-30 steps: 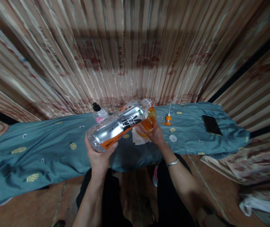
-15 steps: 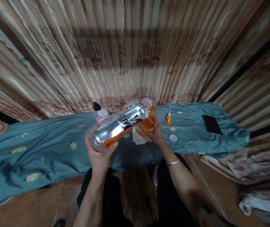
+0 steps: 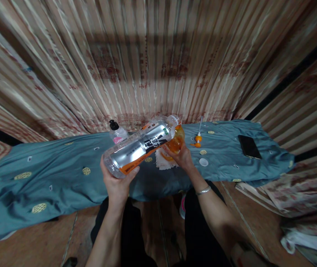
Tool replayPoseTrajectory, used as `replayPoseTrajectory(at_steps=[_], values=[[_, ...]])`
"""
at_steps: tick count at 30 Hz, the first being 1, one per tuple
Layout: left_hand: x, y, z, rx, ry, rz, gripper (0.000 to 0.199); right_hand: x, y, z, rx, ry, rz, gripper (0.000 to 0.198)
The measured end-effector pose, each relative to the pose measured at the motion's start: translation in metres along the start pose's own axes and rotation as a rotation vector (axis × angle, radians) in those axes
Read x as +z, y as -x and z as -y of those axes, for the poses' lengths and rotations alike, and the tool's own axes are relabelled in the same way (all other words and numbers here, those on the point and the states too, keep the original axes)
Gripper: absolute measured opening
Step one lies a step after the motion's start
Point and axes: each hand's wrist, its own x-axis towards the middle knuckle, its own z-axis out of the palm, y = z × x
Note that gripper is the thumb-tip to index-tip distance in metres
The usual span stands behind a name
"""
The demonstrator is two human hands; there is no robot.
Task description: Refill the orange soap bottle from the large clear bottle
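My left hand point(image 3: 118, 181) is wrapped round the base of a large clear bottle point(image 3: 139, 148) with a silver and orange label. The bottle is tilted, its neck pointing up and to the right. At its mouth is an orange see-through bottle point(image 3: 177, 141), which my right hand point(image 3: 181, 156) grips from the near side. Whether liquid passes between them I cannot tell. Beneath the orange bottle lies a pale cloth point(image 3: 162, 163). To the right, an orange pump head point(image 3: 197, 141) with a clear tube rests near a white round cap point(image 3: 203, 162).
A clear bottle with a black pump point(image 3: 114, 126) stands behind the large bottle, at its left. A black phone point(image 3: 249, 146) lies toward the right end of the teal-covered bench point(image 3: 64, 167). Striped curtains point(image 3: 158, 55) hang close behind.
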Motion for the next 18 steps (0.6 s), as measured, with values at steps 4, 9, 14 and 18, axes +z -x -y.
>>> replayPoseTrajectory(at_steps=[4, 9, 14, 18], values=[[-0.001, 0.000, 0.005, -0.019, 0.024, -0.005, 0.133, 0.001, 0.000, -0.003, -0.025, 0.003, -0.010, 0.097], [-0.002, -0.001, 0.011, 0.029, -0.013, 0.010, 0.136, -0.002, 0.000, 0.002, 0.013, 0.032, 0.026, 0.101], [-0.002, -0.001, 0.008, 0.035, -0.015, 0.015, 0.133, -0.003, -0.001, 0.003, 0.015, 0.036, 0.016, 0.105], [-0.002, -0.001, 0.006, 0.006, 0.001, 0.003, 0.134, -0.003, -0.001, 0.004, -0.004, 0.017, 0.009, 0.099]])
